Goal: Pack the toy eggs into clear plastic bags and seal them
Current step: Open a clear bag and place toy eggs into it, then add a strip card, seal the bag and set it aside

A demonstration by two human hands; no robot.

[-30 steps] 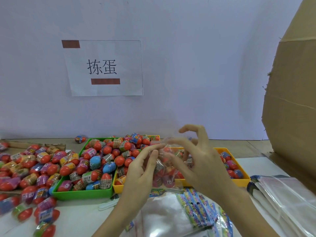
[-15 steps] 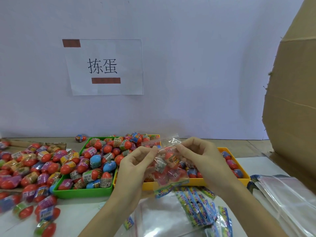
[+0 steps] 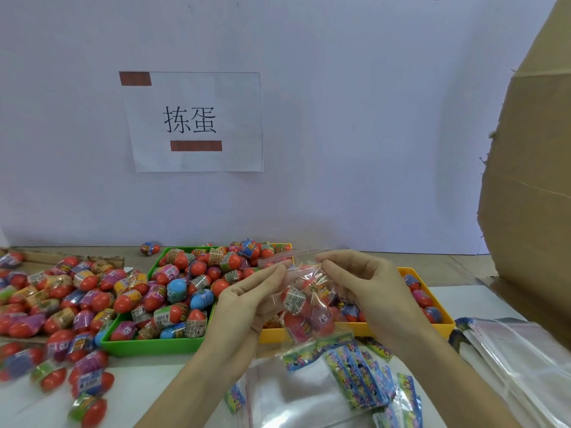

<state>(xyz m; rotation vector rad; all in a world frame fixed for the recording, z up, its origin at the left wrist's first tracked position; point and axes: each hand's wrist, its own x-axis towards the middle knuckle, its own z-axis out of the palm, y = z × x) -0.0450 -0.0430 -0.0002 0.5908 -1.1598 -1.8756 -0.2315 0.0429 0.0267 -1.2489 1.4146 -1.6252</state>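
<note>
A small clear plastic bag [image 3: 304, 296] with red toy eggs [image 3: 301, 316] inside hangs between the two hands, above the front edge of the yellow plastic tray [image 3: 438, 327]. The left hand [image 3: 247, 299] pinches the bag's top edge on one side. The right hand [image 3: 361, 284] pinches the other side with curled fingers.

Bright, even light with soft shadows only — glare glints on the clear plastic bags [image 3: 525, 359] at lower right. Wide-angle bending warps the edges; the loose eggs [image 3: 46, 304] at left look blurred.
</note>
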